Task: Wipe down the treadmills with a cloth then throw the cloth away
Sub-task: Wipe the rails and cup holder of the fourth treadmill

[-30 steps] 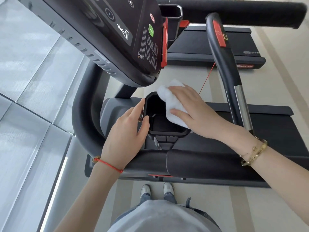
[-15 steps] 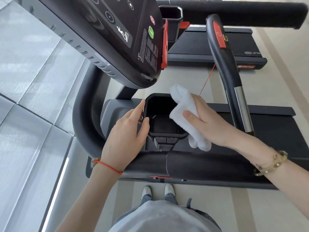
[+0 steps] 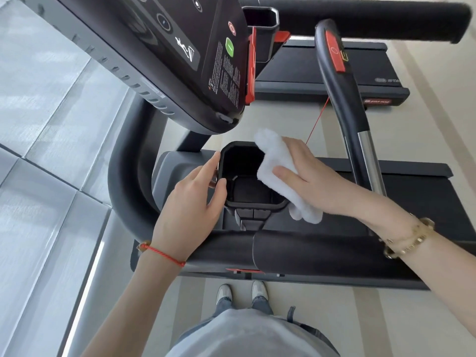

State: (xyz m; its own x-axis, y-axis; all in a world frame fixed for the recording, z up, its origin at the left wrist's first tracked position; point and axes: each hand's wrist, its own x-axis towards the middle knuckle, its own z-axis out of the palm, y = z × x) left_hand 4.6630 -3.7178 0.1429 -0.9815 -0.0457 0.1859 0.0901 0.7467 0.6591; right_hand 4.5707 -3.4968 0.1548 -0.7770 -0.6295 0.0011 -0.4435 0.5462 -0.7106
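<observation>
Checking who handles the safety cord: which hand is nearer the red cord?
Right. The right hand, holding the cloth, lies just below the cord's lower end; the left hand rests across the cup holder, farther away.

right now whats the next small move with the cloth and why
Probably push the white cloth down into the black cup holder. The right hand presses it only on the holder's right rim, the inside shows uncovered, and the left hand steadies the left rim.
</observation>
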